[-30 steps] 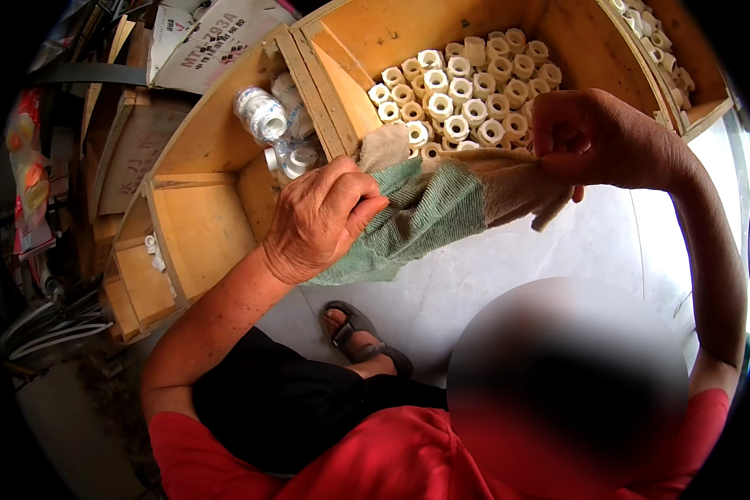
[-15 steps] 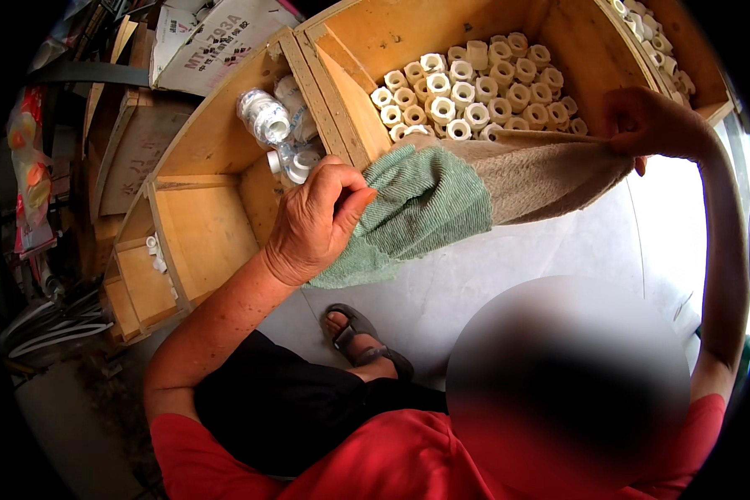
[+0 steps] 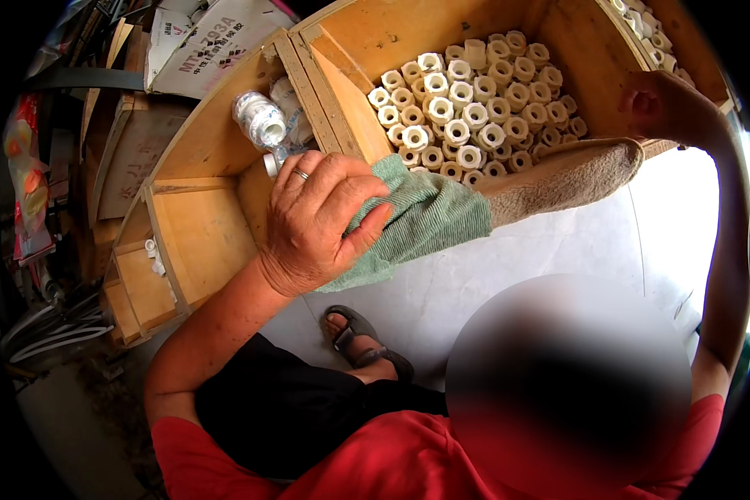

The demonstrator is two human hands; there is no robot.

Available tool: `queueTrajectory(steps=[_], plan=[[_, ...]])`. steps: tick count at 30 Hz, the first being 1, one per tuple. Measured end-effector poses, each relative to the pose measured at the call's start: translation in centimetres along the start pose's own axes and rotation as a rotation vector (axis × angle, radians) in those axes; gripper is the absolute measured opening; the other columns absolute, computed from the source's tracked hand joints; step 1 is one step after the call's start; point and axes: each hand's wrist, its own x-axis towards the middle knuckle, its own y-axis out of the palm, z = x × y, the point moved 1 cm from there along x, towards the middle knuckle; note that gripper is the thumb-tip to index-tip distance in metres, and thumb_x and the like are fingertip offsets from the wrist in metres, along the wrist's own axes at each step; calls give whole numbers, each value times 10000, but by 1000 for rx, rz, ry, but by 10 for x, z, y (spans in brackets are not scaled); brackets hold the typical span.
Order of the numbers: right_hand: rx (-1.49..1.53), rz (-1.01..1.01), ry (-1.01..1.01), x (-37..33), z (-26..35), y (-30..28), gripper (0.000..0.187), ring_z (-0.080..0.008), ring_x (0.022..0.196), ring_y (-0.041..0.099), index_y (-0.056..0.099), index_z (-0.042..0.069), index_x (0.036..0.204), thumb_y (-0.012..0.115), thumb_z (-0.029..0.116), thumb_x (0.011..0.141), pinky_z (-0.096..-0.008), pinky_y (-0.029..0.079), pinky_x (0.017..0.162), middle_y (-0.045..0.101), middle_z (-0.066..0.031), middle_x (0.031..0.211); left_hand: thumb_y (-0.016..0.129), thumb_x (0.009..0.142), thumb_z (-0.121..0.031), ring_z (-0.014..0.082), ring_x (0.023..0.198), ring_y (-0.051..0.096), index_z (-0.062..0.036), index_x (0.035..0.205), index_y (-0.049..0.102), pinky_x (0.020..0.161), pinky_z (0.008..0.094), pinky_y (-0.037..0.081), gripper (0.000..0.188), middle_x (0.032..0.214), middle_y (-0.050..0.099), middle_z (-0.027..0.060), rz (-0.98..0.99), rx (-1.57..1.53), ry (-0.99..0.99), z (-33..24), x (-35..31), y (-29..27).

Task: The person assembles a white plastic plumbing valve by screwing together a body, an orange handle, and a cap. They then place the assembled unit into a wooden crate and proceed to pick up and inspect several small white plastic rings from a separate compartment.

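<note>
A cloth lies across the front edge of the wooden bin, with a ribbed green part (image 3: 442, 212) on the left and a fuzzy brown part (image 3: 558, 183) on the right. My left hand (image 3: 317, 217), a ring on one finger, is closed over the green part, its thumb and fingers pressing into the fabric. My right hand (image 3: 671, 112) hovers just above the rounded right end of the brown part, apart from it. Its fingers are loosely curled in shadow and appear to hold nothing. Behind the cloth sit several white hexagonal-ended plastic pipe fittings (image 3: 475, 114).
Wooden dividers (image 3: 321, 96) split the bin into compartments. The left one holds fittings wrapped in clear plastic (image 3: 262, 119); more white fittings (image 3: 642, 29) lie at the far right. A cardboard box (image 3: 212, 46) stands at the back left, above coiled pale tubing (image 3: 58, 333). A sandalled foot (image 3: 367, 342) rests below.
My right hand has let go of the brown part and moved slightly up and right; that end now sags in a rounded fold. My left hand has spread further over the green part.
</note>
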Motion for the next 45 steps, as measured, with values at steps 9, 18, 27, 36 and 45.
queueTrajectory(steps=[9, 18, 27, 36, 45], plan=[[56, -343, -361, 35, 119, 8, 90, -197, 817, 694, 663, 66, 946, 627, 121, 884, -328, 568, 748, 705, -85, 876, 770, 701, -211, 290, 1022, 557, -7, 1235, 524, 963, 450, 420, 622, 1144, 579, 118, 279, -84, 52, -33, 2, 28], [-35, -165, -557, 107, 192, 38, 142, -326, 774, 672, 696, 49, 863, 583, 102, 796, -432, 525, 682, 684, -153, 814, 763, 645, -172, 280, 927, 546, 43, 1179, 537, 890, 408, 448, 618, 1010, 568, 128, 318, 26, 99, -34, 5, 42], [-168, 99, -553, 169, 214, 69, 179, -334, 735, 657, 698, 15, 822, 544, 84, 760, -442, 507, 661, 681, -168, 790, 747, 598, -171, 280, 945, 545, 51, 1156, 563, 888, 410, 451, 628, 1024, 569, 129, 325, 10, 107, -30, 6, 42], [-112, 269, -442, 167, 199, 85, 228, -315, 904, 660, 697, -4, 938, 576, 38, 748, -426, 516, 733, 691, -160, 954, 714, 563, -176, 281, 956, 547, 56, 1171, 562, 877, 416, 456, 669, 1044, 576, 132, 387, -67, 106, -22, 5, 41], [-131, 341, -472, 172, 196, 105, 216, -292, 908, 657, 694, 21, 964, 578, 81, 792, -418, 513, 749, 686, -142, 960, 583, 745, -215, 263, 966, 562, 37, 1158, 576, 858, 404, 472, 484, 1044, 605, 137, 366, -78, 129, -17, 6, 46]])
